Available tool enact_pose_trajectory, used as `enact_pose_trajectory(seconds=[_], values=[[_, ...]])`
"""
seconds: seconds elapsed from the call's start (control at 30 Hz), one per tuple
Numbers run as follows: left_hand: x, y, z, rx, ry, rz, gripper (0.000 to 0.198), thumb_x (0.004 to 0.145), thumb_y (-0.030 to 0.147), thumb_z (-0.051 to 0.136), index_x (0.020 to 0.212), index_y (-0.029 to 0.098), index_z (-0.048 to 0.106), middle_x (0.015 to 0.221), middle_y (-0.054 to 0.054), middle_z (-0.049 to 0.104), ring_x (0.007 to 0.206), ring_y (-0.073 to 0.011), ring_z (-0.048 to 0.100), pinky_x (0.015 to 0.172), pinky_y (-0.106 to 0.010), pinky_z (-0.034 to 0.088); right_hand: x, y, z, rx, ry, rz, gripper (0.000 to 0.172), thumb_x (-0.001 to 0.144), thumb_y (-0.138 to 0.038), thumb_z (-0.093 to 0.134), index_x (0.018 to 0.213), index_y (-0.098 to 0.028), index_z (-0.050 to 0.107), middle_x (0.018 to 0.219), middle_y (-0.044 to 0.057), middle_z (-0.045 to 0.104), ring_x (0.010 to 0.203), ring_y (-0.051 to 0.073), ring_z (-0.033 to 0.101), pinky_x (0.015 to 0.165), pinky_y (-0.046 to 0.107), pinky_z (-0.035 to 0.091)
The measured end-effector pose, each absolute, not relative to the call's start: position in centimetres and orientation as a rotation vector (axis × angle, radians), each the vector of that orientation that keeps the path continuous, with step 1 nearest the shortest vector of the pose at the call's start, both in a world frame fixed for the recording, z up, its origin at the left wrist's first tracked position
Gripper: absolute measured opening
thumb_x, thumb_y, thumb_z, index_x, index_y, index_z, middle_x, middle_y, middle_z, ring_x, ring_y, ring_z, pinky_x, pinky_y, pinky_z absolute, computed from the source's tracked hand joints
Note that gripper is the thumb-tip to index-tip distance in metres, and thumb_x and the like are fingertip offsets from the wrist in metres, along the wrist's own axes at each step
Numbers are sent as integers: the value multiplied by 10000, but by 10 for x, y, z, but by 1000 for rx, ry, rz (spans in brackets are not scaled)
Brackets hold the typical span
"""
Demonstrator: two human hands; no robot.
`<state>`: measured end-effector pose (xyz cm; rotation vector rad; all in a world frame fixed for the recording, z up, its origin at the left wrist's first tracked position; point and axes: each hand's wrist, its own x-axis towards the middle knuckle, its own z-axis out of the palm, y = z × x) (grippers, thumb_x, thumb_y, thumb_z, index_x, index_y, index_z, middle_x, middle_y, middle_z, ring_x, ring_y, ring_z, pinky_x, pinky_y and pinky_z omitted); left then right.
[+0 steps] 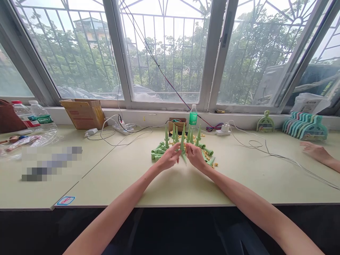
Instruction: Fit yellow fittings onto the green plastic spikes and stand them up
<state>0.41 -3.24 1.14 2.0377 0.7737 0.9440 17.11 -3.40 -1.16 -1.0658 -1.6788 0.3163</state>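
Several green pointed plastic cones [166,137] stand upright in a group at the middle of the table, with more green pieces [158,151] lying around them and small yellow parts [215,164] scattered at the right. My left hand [171,156] is closed with fingertips on a green cone [182,142] at the front of the group. Beside it, my right hand [194,154] is pinched near the same cone; what lies between its fingers is too small to make out.
Behind the cones are a small cardboard box [177,124] and a green-labelled bottle [193,116]. Cables [255,143] cross the table [111,193] on the right. Another person's hand [316,151] rests near teal hangers [315,132]. Bottles [44,117] and a carton [83,115] stand left.
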Motion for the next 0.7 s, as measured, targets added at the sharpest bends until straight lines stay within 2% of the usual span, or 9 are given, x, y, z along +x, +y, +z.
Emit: enact_pose_trajectory(seconds=[0.07,0.2,0.37,0.5,0.57,0.7], values=[[4,-33,12,2083,774,980,417,900,447,466,1247,224,526,922,-65,593,522,-78,511,466,-200,435,171,-34,-11,-1077,-1675,300,480,957,-533,264,657,-197,429,580,-11,478,521,118,406,530,245,319],[3,-29,10,2191,799,1075,351,898,426,476,1178,244,586,1068,-79,533,591,-79,518,524,-213,465,171,-34,-11,-1094,-1672,308,503,949,-561,261,681,-191,473,558,-14,468,511,123,405,522,249,314],[3,-25,5,2303,860,1146,301,910,373,452,1140,243,597,1081,-89,502,671,-107,526,536,-220,470,170,-33,-12,-1085,-1657,331,486,949,-554,288,645,-195,413,575,-16,465,521,115,395,521,242,306],[5,-25,5,2245,968,1205,315,888,418,493,1130,230,565,1081,-83,523,596,-84,523,518,-226,463,169,-33,-12,-1095,-1650,309,472,947,-549,311,634,-199,365,557,-35,400,514,103,343,514,237,284],[6,-25,6,2142,1012,1204,378,860,472,527,1143,221,524,1018,-66,558,542,-77,522,491,-226,455,169,-33,-11,-1093,-1641,294,465,951,-541,312,640,-199,358,558,-42,381,514,99,320,515,235,276],[8,-24,8,1852,969,1111,445,854,580,482,1086,200,486,745,-3,585,428,-88,494,399,-219,399,169,-34,-9,-1090,-1632,263,452,957,-528,311,650,-199,359,559,-44,374,518,98,302,520,235,269]])
